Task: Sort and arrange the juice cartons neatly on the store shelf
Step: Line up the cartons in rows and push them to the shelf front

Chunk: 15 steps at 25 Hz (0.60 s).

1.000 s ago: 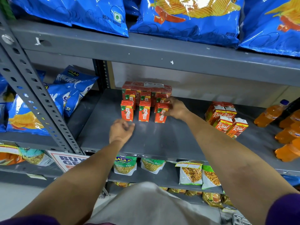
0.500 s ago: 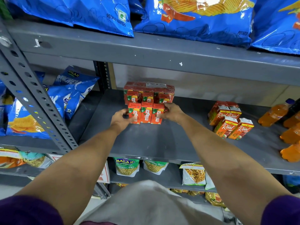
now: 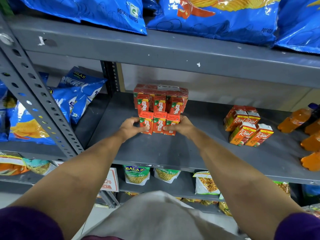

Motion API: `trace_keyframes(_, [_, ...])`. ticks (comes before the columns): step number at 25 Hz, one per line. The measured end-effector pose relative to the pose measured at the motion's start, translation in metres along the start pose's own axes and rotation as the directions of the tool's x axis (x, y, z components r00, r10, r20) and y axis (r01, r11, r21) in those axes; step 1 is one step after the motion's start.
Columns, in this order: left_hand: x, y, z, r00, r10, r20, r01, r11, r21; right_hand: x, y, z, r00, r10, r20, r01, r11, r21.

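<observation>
A front row of three small red Maaza juice cartons point(image 3: 159, 122) stands upright on the grey middle shelf point(image 3: 155, 149), tight against a second row of Maaza cartons point(image 3: 160, 104) and a shrink-wrapped pack point(image 3: 161, 89) behind. My left hand point(image 3: 130, 126) presses the left end carton, thumb across its front. My right hand point(image 3: 181, 125) clasps the right end carton, hiding part of its label. Both hands squeeze the row together. Several orange Real juice cartons point(image 3: 247, 126) stand loosely grouped to the right.
Orange drink bottles point(image 3: 294, 120) lie at the shelf's far right. Blue chip bags point(image 3: 72, 99) fill the left bay and the top shelf point(image 3: 207, 16). A perforated grey upright point(image 3: 39, 103) crosses at left. Snack packets point(image 3: 136, 175) hang on the shelf below.
The three front Maaza cartons, spaced apart a second ago, now stand pushed together. My left hand rose from the bare shelf to the row's left end. My right hand closed on the right end.
</observation>
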<state>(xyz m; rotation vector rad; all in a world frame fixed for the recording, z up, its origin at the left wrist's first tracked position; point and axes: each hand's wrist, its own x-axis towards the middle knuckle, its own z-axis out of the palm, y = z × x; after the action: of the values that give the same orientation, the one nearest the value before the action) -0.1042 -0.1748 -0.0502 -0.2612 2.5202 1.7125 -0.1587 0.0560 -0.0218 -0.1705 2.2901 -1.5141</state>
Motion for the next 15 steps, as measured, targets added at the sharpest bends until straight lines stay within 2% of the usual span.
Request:
trace_keyframes(8, [-0.024,0.003,0.007,0.977,-0.118,0.176,0.113,0.993,0.037,-0.018,0.004,-0.001,0.993,-0.001,0.118,0.006,0.999,-0.042])
trace_keyframes(15, [-0.034,0.007,0.012,0.942,-0.215,0.256,0.188,0.974,0.129,-0.044,0.016,0.006,0.995,0.035,0.098,-0.037,0.999,0.022])
